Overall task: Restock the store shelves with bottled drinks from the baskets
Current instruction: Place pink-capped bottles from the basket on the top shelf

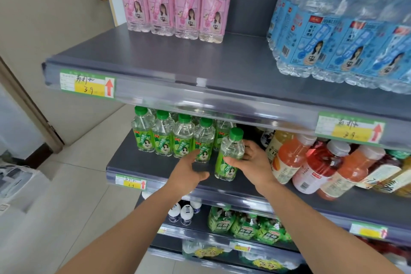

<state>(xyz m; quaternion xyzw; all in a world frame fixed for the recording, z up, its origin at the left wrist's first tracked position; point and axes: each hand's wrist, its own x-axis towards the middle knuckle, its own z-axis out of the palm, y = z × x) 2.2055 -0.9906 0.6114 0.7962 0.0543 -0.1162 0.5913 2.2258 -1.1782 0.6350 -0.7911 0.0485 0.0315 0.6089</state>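
Green-capped bottles [173, 138] line the middle shelf [142, 162], below an upper shelf [178, 62] carrying blue packs [333, 51] and pink bottles [175, 11]. One more green bottle [230, 155] sits nearly upright at the row's right end, the right hand [253, 162] wrapped around it. The left hand [189, 173] hovers just beside it, fingers loose, holding nothing.

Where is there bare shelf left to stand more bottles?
Top shelf: bare between pink soda bottles and blue bottles. Middle shelf: strip fronting the green row, left of the held green bottle. Crowded right: juice bottles.
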